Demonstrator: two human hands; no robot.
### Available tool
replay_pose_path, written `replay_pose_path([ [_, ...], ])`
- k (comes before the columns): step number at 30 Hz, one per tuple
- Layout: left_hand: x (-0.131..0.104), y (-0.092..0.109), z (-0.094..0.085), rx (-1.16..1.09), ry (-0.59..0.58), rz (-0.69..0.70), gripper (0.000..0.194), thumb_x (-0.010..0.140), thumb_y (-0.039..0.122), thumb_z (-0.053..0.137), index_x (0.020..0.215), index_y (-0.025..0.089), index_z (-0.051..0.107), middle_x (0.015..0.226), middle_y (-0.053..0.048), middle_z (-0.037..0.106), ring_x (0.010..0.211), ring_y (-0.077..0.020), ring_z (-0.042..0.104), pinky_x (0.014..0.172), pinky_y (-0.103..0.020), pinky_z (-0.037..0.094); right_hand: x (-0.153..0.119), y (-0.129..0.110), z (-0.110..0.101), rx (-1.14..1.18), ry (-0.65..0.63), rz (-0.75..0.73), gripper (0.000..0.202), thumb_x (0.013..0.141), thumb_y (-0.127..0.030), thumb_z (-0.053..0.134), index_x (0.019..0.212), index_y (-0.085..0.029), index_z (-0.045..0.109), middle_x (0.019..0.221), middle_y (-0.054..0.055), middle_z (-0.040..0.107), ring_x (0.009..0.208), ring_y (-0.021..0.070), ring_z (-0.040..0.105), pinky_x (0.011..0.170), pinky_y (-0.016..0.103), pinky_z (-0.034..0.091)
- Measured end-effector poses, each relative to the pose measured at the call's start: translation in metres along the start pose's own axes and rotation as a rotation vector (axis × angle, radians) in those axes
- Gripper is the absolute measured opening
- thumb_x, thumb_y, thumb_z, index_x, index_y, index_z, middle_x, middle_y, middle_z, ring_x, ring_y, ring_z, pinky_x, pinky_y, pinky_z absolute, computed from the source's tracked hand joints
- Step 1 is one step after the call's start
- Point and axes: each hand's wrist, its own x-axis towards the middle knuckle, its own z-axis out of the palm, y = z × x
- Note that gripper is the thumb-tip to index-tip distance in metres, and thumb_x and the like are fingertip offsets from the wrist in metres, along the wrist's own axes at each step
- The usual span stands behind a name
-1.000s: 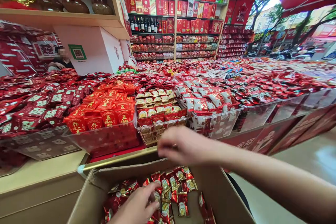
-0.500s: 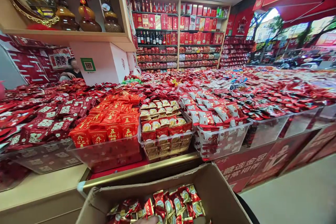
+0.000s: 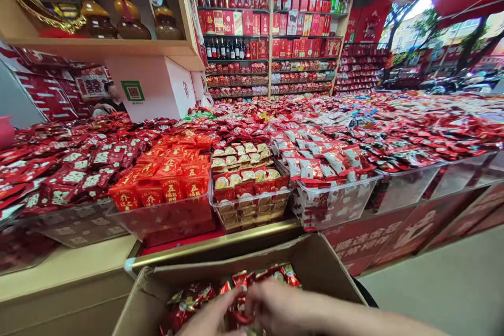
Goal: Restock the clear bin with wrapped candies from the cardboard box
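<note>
Red wrapping everywhere, folks, heaped in clear tubs right across the long desk (image 3: 90,262), its gold edge running along the front! Behind it rise the tall shelves (image 3: 271,37), loaded with bottles, boxes and rows of packets, and up on the left hangs the wooden cabinet (image 3: 118,47) with its gourd-shaped bottles (image 3: 132,21). Down in front, below the gold edge, it's the open cardboard box (image 3: 220,269), flaps out of sight, both hands working inside. Just beyond its far rim, look at the line-up: bright red packets in the left tub (image 3: 165,223), neat rows of gold-and-red packs in the middle tub (image 3: 255,205), white-and-red packets in the right tub (image 3: 338,202). And to the hands! The right hand (image 3: 277,302) reaches in from the right, fingers bent down; the left hand (image 3: 212,317) comes up from the bottom, index finger stretched towards it. They're close together over the pile, but blur and overlap hide each grip, so whether either is open or closed on something, I can't tell. Smallest of all, the red-and-gold candies (image 3: 291,275) lie loose in the box, under and around those fingers, some showing beyond the right hand.
</note>
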Motion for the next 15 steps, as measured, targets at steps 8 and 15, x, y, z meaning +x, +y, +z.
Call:
replay_pose_path([
  [8, 0.001, 0.039, 0.009, -0.532, 0.101, 0.004, 0.036, 0.073, 0.033, 0.057, 0.103, 0.013, 0.058, 0.076, -0.001, 0.066, 0.065, -0.0138, 0.059, 0.063, -0.025, 0.046, -0.017, -0.016, -0.027, 0.614, 0.315, -0.052, 0.023, 0.071, -0.035, 0.055, 0.065, -0.012, 0.054, 0.058, -0.003, 0.048, 0.054, 0.0065, 0.039, 0.052, 0.02, 0.032],
  [15, -0.001, 0.053, 0.013, -0.769, 0.123, 0.016, 0.029, 0.073, 0.032, 0.058, 0.096, 0.017, 0.064, 0.076, -0.001, 0.069, 0.062, -0.0129, 0.059, 0.059, -0.022, 0.043, -0.02, -0.019, -0.02, 0.914, 0.428, -0.057, 0.029, 0.067, -0.038, 0.06, 0.059, -0.012, 0.051, 0.056, -0.003, 0.05, 0.053, 0.0064, 0.04, 0.053, 0.021, 0.034],
])
